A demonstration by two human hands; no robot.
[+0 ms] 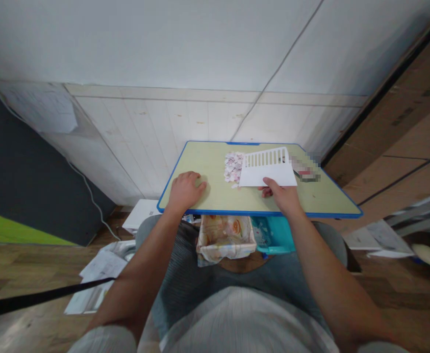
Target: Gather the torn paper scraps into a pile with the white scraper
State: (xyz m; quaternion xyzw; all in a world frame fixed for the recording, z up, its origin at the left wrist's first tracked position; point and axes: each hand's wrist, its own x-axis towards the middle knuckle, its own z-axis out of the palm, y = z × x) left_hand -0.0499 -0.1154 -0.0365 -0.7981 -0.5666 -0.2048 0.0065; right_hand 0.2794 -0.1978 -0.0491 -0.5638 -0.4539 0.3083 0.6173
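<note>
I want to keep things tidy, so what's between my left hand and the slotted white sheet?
In the head view, a heap of small pale scraps lies between your left hand and the slotted white sheet.

The white slotted rectangular sheet (253, 177) looks like smooth, matt card; the pinkish-white heap of flakes (233, 167), papery and rough. The pale yellow-green tabletop (218, 197) appears smooth, its blue rim (215, 213) plastic. Below the surface's near edge, the turquoise bin (279, 235) looks plastic.
</note>
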